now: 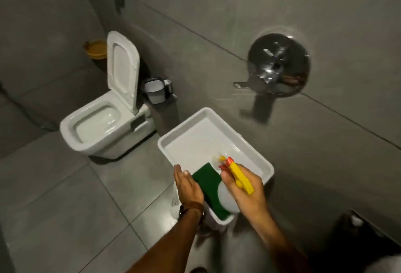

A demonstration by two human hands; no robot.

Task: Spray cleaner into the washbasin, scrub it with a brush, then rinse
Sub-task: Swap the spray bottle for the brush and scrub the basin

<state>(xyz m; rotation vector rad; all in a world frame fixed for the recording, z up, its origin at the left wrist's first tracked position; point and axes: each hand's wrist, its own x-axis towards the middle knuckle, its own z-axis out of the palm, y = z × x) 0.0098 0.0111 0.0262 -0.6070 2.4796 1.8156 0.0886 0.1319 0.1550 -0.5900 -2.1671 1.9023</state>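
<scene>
A white rectangular washbasin (184, 128) stands against the grey wall. Over its near right part, my right hand (245, 188) grips a white spray bottle (226, 199) with a yellow trigger head and an orange nozzle pointing into the basin. A fine mist shows in front of the nozzle. A green scrub pad (208, 183) lies along the basin's near edge, and my left hand (187, 186) is on its left side with the fingers stretched out. Whether that hand grips the pad or only rests against it is not visible.
A chrome wall tap (275, 66) sticks out above the basin. To the left stands a white toilet (97, 125) with its lid up, a holder (155, 91) beside it and a yellow container (96, 49) behind. A dark object (360, 235) sits at the lower right.
</scene>
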